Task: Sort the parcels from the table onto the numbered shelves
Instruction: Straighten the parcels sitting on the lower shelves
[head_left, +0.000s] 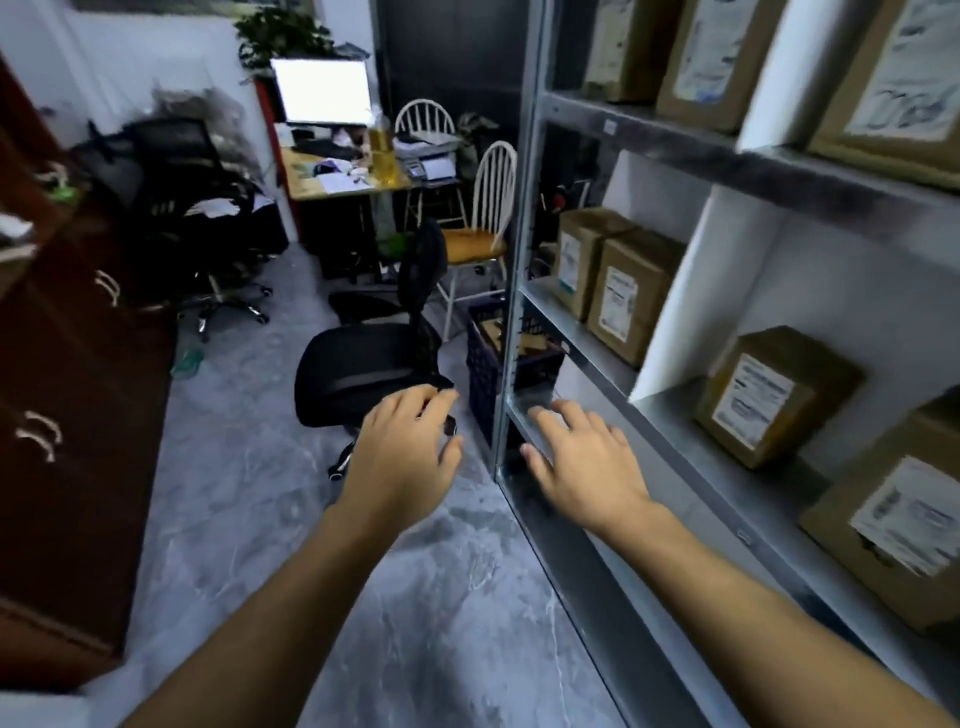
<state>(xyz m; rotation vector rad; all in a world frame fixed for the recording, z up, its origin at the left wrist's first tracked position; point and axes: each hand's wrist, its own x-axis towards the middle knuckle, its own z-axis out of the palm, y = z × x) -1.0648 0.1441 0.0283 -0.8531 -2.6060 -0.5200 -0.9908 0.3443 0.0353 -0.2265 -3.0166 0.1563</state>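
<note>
1. Far off, left of centre, we see a cluttered bench (304, 179) with a lit monitor (322, 91).
2. Our left hand (402, 457) hovers above the floor beside a black chair (358, 369), fingers (434, 402) loosely spread, holding nothing.
3. Our right hand (584, 467) hovers at the left end of the shelves (685, 447), fingers (571, 410) spread, holding nothing.
4. On the right, brown parcels (769, 395) stand on the shelves.

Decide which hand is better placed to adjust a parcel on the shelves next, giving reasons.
Probably right. The right hand, open and empty, is at the front edge of the shelving, where the parcels stand. The left hand, also empty, hangs over the floor near the black chair.
</note>
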